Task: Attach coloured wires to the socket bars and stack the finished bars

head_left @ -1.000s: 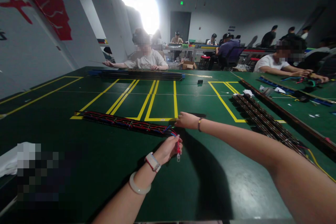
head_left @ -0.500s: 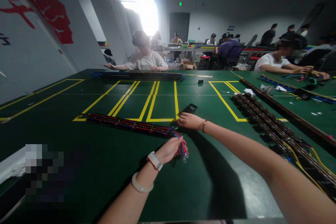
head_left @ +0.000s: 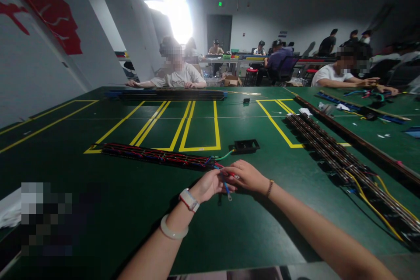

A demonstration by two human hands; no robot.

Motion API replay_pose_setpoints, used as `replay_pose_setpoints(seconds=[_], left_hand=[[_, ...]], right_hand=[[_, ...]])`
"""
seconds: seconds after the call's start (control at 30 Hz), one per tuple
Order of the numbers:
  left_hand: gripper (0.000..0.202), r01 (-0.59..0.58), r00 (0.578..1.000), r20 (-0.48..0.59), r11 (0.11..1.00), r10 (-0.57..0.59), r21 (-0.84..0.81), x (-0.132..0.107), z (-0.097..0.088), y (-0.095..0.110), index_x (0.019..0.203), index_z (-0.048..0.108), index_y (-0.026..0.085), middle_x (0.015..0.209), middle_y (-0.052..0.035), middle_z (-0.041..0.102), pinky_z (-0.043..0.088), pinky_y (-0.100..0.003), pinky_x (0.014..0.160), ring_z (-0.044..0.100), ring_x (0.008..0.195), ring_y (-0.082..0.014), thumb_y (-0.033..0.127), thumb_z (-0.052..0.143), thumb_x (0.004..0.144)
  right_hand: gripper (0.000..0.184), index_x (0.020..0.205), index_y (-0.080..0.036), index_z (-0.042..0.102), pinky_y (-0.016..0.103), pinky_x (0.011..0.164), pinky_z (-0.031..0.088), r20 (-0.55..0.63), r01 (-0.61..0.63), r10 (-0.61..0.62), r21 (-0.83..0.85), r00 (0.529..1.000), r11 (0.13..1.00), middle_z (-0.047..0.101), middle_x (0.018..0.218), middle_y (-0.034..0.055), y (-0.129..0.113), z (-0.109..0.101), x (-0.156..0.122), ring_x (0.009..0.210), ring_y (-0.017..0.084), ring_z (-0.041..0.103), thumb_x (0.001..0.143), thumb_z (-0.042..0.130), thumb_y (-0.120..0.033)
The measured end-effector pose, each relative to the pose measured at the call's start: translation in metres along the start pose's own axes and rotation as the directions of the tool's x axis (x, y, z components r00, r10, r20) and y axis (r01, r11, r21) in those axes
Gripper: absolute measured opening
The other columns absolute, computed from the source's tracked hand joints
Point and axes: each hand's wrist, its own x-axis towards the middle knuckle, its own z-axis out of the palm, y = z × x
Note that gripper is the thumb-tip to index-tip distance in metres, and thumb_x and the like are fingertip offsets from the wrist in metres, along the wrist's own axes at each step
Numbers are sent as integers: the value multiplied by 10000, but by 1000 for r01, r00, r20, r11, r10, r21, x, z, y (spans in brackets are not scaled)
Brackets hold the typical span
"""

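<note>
My left hand is closed on the blue wire, whose end with a metal ring terminal hangs below the fingers. My right hand meets it, fingers closed around the red wire with its ring terminal showing. Both wires come from the right end of a long dark strip assembly laced with red and blue wires, lying on the green table. From that same end a green wire runs to a black rectangular frame beyond my right hand.
Long dark strip assemblies with yellow wires lie at the right. Yellow tape outlines mark the green table. Across it, a person sits behind another long assembly; a second person works at the far right.
My right hand has left the black frame, moved nearer and closed on the red wire beside my left hand. The frame now lies turned on the table. The view has shifted slightly.
</note>
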Motion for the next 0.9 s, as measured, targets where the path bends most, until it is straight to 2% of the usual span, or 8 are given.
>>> replay_pose_setpoints(seconds=[0.1,0.2,0.3,0.43,0.53,0.67,0.77,0.9], left_hand=[[203,-51,996,-67,996,56,70,0,2,-3,892,508,137,753,-103,688,500,-330,651,678,617,-198,337,473,888],[240,-63,992,-100,992,74,111,0,1,-5,855,478,141,685,-102,674,509,-333,629,673,591,-202,378,504,878],[265,-65,991,-110,989,80,131,0,0,-5,836,489,135,665,-106,669,517,-343,624,674,590,-211,397,510,873],[248,-55,991,-114,989,71,137,0,2,-4,827,576,102,666,-114,672,530,-361,635,669,591,-215,337,507,871],[195,-55,990,-125,991,70,121,0,4,-2,851,625,87,672,-105,674,537,-363,657,657,586,-196,251,520,849],[164,-56,989,-125,989,73,134,0,7,-1,847,630,89,681,-105,675,538,-350,660,656,597,-187,199,508,841],[183,-73,988,-123,987,90,142,0,7,-2,889,599,107,692,-100,675,537,-352,677,665,607,-185,238,471,881],[205,-54,985,-158,992,73,117,0,6,-4,882,540,111,701,-98,670,539,-370,708,690,663,-208,280,428,917]], right_hand=[[288,1058,-171,592,294,801,399,-32,-131,133,70,991,989,622,937,80,-3,-1,13,873,171,543,964,334,-259],[353,919,-162,588,260,753,402,-41,-312,318,112,947,944,623,886,68,-9,-12,41,835,159,558,986,275,-310],[387,915,-167,568,235,667,392,24,-438,437,26,899,899,628,837,54,-21,-22,77,749,148,576,991,247,-368],[360,1000,-160,566,263,644,412,71,-438,459,-202,885,876,648,888,100,-40,-17,119,762,189,612,981,262,-354],[338,1000,-151,564,288,673,432,84,-413,451,-284,888,866,644,934,132,-49,-6,133,806,208,621,977,256,-288],[359,999,-176,537,263,657,422,34,-431,449,-223,893,874,636,915,97,-45,-2,119,778,184,611,988,236,-371],[370,975,-182,543,252,680,416,-48,-394,392,-55,919,917,627,920,70,-33,-5,91,796,170,591,980,267,-428],[328,1018,-170,554,257,788,416,-197,-295,332,197,922,935,618,958,67,-15,-3,51,886,157,564,981,289,-360]])
